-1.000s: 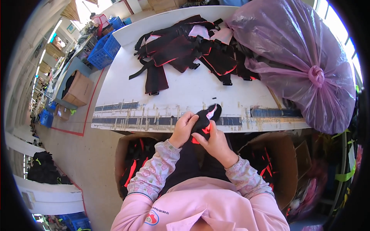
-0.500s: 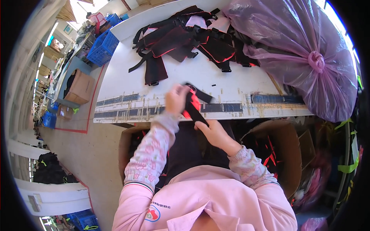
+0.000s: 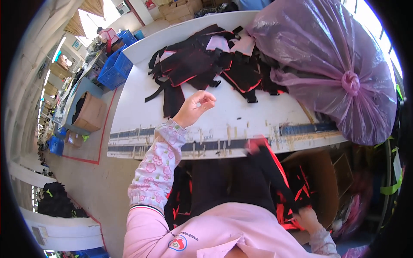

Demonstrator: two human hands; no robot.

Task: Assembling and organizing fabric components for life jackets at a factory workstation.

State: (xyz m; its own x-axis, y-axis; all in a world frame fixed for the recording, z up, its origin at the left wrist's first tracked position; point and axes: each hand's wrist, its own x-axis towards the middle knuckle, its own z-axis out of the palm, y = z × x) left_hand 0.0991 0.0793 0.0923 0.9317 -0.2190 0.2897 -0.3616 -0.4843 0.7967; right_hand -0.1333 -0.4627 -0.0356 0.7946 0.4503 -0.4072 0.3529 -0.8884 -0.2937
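Left hand (image 3: 195,107): raised over the white table (image 3: 129,103), fingers loosely curled, nothing held.
Right hand (image 3: 307,217): lowered by the cardboard box (image 3: 331,189); grip cannot be told.
Purple bag (image 3: 327,64): knotted, bulging, set at table's right.

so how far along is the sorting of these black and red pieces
Done: black-and-red fabric pieces lie in the cardboard box below the table edge. In hand: the right hand is low by that box with a blurred black piece with red trim; the left hand, empty, reaches toward the pile of pieces. Left: that pile, and a tied purple bag.
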